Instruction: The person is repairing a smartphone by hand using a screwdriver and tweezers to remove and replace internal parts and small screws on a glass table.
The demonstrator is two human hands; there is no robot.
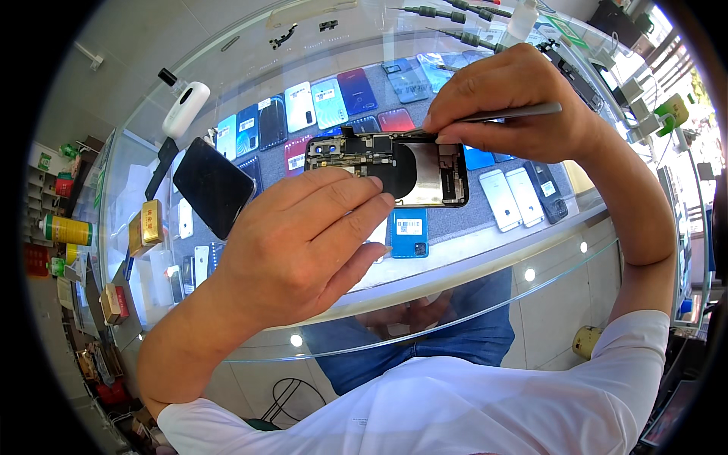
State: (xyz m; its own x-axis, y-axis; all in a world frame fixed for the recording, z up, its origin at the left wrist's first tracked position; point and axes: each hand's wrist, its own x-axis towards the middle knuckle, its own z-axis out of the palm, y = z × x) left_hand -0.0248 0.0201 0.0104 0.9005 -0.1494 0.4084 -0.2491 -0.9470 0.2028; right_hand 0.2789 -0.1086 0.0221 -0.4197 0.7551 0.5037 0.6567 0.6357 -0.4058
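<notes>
An opened phone body (429, 182) lies on the glass counter in front of me, its circuit board, camera lenses and a round black pad exposed. My left hand (292, 239) steadies it at the near left edge, fingertips over the board and thumb lower down by the side. In my right hand (516, 106) is a pair of grey metal tweezers (523, 112), pinched between thumb and fingers. The tweezers' tips reach the phone's far edge near the board; what they touch there is too small to make out. Left of the phone rests a black screen panel (214, 188).
Several phones, such as a blue one (409, 233), show beneath the glass counter (561, 254). Screwdrivers (464, 36) and a clear bottle (522, 21) stand at the far right. A white oval device (186, 108) and a gold box (152, 221) are at the left.
</notes>
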